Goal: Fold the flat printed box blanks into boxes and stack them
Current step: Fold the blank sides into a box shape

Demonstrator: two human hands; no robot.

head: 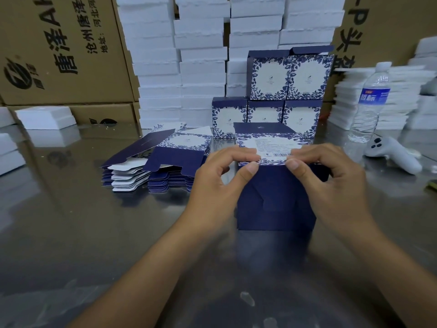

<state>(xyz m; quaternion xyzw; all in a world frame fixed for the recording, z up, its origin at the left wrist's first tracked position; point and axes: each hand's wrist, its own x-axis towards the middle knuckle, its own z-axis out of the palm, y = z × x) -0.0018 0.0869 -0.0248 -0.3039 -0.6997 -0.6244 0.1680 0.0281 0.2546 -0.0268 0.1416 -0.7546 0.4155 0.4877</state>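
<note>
A dark blue box (275,197) with a white floral top panel and barcode label stands on the steel table, its folded bottom flaps facing me. My left hand (222,176) grips its upper left edge, thumb on the blue face. My right hand (331,178) grips the upper right edge the same way. Left of the box lies a pile of flat printed blanks (156,162). Behind it stand finished boxes (287,91) in two rows, one on the other.
Tall stacks of white foam trays (184,60) line the back, with more at the right (378,100) and left. Brown cartons (59,50) stand at the back left. A water bottle (370,102) and a white controller (392,153) sit at the right.
</note>
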